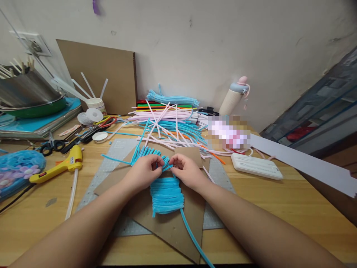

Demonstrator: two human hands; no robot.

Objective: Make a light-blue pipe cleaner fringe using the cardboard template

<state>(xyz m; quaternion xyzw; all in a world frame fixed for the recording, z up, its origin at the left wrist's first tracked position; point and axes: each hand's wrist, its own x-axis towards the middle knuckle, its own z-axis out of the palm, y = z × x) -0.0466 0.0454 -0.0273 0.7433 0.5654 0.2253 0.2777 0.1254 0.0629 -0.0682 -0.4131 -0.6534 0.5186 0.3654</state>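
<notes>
My left hand (147,169) and my right hand (186,170) meet over the middle of the work area, each with thumb and fingertips pinched on blue pipe cleaners (165,164). Just below them lies a flat blue panel of pipe cleaners (166,195) in close rows, with one long strand trailing from its lower right corner towards the front edge. Behind my left hand, a row of blue pipe-cleaner loops (145,152) spreads out, with loose ends pointing up and left. Brown cardboard (175,232) lies under the work, on a grey cutting mat (128,227). My fingers partly hide the pinched strands.
At left lie a yellow glue gun (74,158), scissors (52,144) and a blue flowered piece (19,171). Pipe-cleaner bundles (167,115) are heaped at the back. To the right are a white power bank (256,166), a bottle (232,98) and a long white strip (301,160).
</notes>
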